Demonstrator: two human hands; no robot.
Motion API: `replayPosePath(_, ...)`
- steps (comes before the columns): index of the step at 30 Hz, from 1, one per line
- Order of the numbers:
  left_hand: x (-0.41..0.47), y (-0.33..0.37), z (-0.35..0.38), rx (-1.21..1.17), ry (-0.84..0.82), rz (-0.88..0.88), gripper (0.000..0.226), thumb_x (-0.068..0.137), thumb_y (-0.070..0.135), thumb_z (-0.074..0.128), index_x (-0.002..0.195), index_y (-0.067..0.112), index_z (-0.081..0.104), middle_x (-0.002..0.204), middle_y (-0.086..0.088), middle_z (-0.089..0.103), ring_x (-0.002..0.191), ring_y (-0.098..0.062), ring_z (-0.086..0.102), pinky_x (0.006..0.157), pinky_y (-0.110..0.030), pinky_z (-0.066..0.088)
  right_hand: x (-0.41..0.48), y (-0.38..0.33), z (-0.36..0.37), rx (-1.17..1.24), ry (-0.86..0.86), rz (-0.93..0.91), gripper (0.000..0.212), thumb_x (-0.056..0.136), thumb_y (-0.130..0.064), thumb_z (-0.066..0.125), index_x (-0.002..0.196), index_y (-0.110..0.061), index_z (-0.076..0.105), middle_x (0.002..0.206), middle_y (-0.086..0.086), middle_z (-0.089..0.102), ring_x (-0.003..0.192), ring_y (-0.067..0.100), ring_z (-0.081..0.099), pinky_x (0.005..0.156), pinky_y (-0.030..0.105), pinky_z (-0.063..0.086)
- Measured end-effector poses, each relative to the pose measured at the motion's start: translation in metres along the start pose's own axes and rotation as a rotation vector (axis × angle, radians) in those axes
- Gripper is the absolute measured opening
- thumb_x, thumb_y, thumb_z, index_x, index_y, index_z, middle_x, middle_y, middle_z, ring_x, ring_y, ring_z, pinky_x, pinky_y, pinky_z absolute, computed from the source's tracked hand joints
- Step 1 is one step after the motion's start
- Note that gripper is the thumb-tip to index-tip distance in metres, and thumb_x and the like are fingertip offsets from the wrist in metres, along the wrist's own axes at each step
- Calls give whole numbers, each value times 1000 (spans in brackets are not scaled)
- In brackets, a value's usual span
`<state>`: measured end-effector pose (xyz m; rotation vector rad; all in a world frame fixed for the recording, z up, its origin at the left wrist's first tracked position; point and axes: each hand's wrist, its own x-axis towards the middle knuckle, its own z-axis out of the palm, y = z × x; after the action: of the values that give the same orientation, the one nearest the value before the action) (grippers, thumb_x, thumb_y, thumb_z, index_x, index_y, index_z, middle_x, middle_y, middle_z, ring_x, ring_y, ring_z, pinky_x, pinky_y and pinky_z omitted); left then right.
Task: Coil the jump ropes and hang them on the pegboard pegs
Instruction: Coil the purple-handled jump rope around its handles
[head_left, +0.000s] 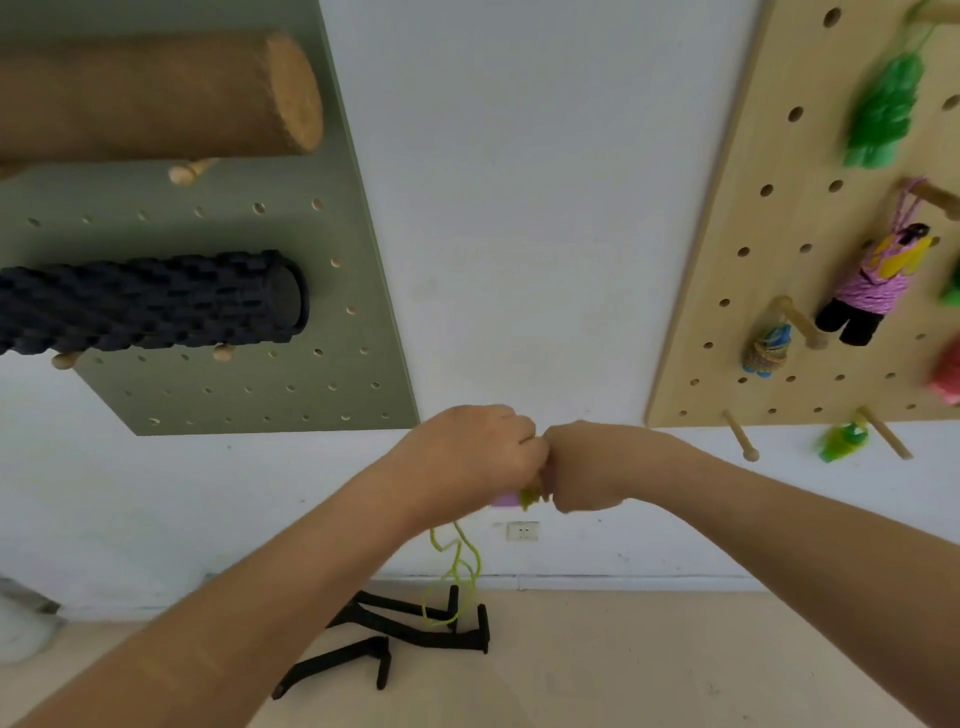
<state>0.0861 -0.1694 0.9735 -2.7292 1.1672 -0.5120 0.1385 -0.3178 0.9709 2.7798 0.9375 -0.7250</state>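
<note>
Gripping thin lime-green jump rope (531, 496) in touching left hand (467, 457), right hand (592, 465); risks snagging its dangling slack, loosening coil.

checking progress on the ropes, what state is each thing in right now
yellow-green jump rope, partly coiled, tail dangling
left hand, gripping its coil
right hand, gripping it too
pink jump rope, coiled, hanging on pegboard
green bundle, hanging on pegboard
black foam roller, resting across pegs
</note>
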Motion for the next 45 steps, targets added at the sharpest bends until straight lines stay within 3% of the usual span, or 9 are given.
replayPosePath(5, 4, -14, -14, -581, -106, -384, 19, 88, 33, 60, 97, 23, 73, 89, 10, 71, 86, -9, 63, 78, -30, 50, -20, 7, -17, 229, -122, -101, 27, 81, -14, 60, 60, -14, 42, 54, -1, 45, 52, 20, 41, 48, 24, 34)
replayPosePath(13, 4, -19, -21, -1151, 69, -658, 12, 86, 18, 68, 78, 24, 75, 72, 8, 72, 70, -6, 63, 69, -20, 49, -57, 28, -37, 857, 343, -230, 54, 92, -46, 57, 70, 2, 65, 53, 10, 45, 47, 21, 39, 45, 22, 31)
replayPosePath(19, 9, -9, -22, -1677, 76, -667, 25, 90, 25, 59, 71, 14, 73, 71, -3, 68, 65, -14, 63, 61, -23, 51, -68, 26, -33, 1052, 567, -231, 51, 94, -33, 59, 70, 12, 62, 44, 7, 37, 36, 15, 29, 37, 16, 23)
replayPosePath(24, 18, 18, -3, -1938, 234, -1085, 47, 97, 7, 42, 58, 15, 68, 54, 2, 64, 46, -9, 60, 47, -19, 49, -65, 29, -25, 1212, 636, -228, 45, 95, -25, 60, 69, 12, 64, 48, 9, 40, 40, 17, 30, 38, 19, 26)
replayPosePath(28, 27, 39, 17, -2299, 475, -1306, 28, 99, 17, 40, 78, 5, 53, 44, 0, 51, 35, -13, 48, 38, -21, 38, -56, 31, -13, 1320, 693, -199, 49, 96, -22, 58, 70, 20, 52, 50, 9, 34, 41, 17, 27, 39, 20, 23)
replayPosePath(31, 43, 57, 29, -2073, 471, -1138, 24, 91, 23, 51, 71, 12, 55, 50, 0, 36, 42, -10, 27, 45, -22, 17, -48, 35, -7, 1388, 780, -107, 48, 96, -21, 57, 69, 18, 50, 45, 5, 36, 38, 17, 28, 38, 19, 24)
replayPosePath(35, 55, 90, 40, -1633, 424, -1128, 27, 103, 31, 35, 97, 16, 56, 59, -2, 50, 47, -13, 34, 45, -24, 29, -34, 57, -8, 1405, 1001, 69, 49, 97, -25, 55, 61, 6, 45, 47, 5, 35, 40, 19, 33, 41, 24, 30)
replayPosePath(40, 69, 102, 47, -458, 100, -863, 14, 97, 35, 47, 107, 25, 46, 74, 5, 63, 63, -17, 59, 56, -32, 44, -27, 90, 6, 949, 1168, 191, 46, 100, -26, 49, 59, -6, 45, 49, 1, 38, 45, 13, 31, 43, 19, 28)
replayPosePath(45, 98, 95, 33, 133, 66, -495, 25, 71, 28, 81, 63, 18, 59, 44, 5, 48, 32, -16, 44, 38, -20, 21, -23, 119, 15, 570, 1232, 104, 41, 98, -19, 53, 60, -11, 39, 47, -9, 27, 42, 10, 26, 43, 20, 17)
